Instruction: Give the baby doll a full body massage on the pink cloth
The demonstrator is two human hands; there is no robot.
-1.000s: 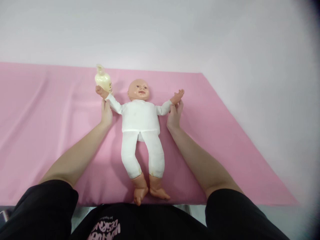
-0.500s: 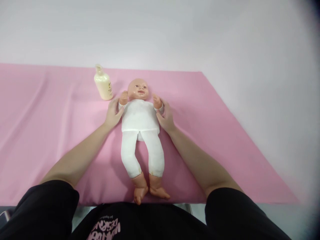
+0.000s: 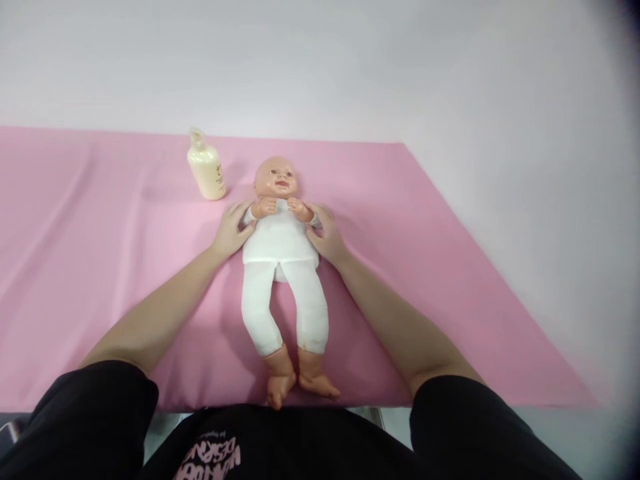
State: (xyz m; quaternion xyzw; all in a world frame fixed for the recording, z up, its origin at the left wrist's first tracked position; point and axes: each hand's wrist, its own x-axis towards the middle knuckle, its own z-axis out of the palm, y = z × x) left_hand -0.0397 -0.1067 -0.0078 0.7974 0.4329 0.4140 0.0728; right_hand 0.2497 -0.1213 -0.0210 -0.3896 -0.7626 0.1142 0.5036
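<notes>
white-sleeved doll [image 3: 280,240] arms hide both hands' fingertips.

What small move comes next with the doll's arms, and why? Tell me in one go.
Probably ease both arms back outward. The left hand and right hand grip the doll at its upper arms, with its little fists already touching over the chest under the chin, so they can fold no further in. The bottle stands clear.

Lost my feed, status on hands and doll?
Left hand, right hand grip doll arms, folded at chest. Bottle stands clear.
</notes>
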